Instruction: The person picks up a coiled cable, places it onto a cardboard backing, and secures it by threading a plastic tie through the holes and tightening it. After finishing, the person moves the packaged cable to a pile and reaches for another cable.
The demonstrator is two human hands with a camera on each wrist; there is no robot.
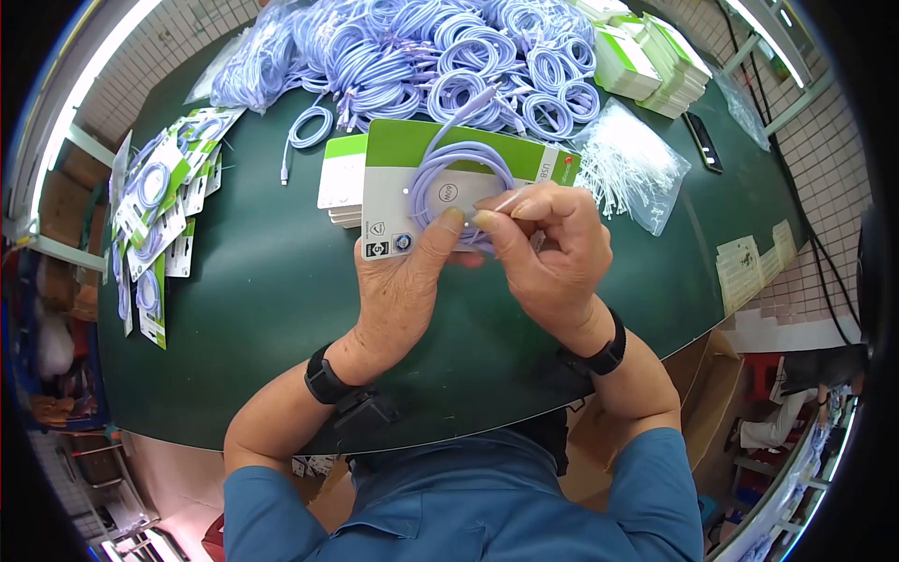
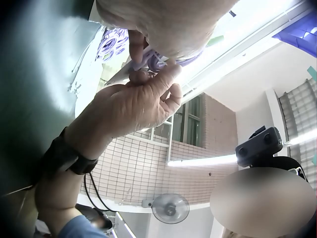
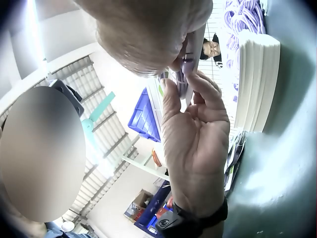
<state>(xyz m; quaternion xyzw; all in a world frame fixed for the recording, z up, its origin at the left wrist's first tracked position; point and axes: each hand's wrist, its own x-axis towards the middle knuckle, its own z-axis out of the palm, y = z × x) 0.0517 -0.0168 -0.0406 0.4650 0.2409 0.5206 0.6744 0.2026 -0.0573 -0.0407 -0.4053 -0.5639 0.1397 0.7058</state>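
Head view: lilac cable coil (image 1: 459, 159) lay against a green-and-white card (image 1: 386, 173), held above the dark green table (image 1: 262, 365). Left hand (image 1: 398, 295) gripped the card's lower part, thumb over the front beside the coil, some fingers showing under the edge. Right hand (image 1: 562, 258) pinched a thin white tie (image 1: 507, 200) between thumb and fingers, at the coil's lower right; the two thumbs were near each other. Behind the card, a short card stack (image 1: 343, 178); beyond, a heap of lilac cables (image 1: 375, 56). To its right, green-and-white stacks (image 1: 651, 66), a bag of white ties (image 1: 632, 159) and a phone (image 1: 702, 142). Carded cables (image 1: 154, 187) were piled at the table's left.

Left wrist view: left hand loomed large at the top, covering most of the card. Right hand's thumb and fingers were bunched close at the coil; the tie could not be made out surely.

Right wrist view: left hand's thumb and fingers closed narrowly on the card; right hand's near side hid its own grip.
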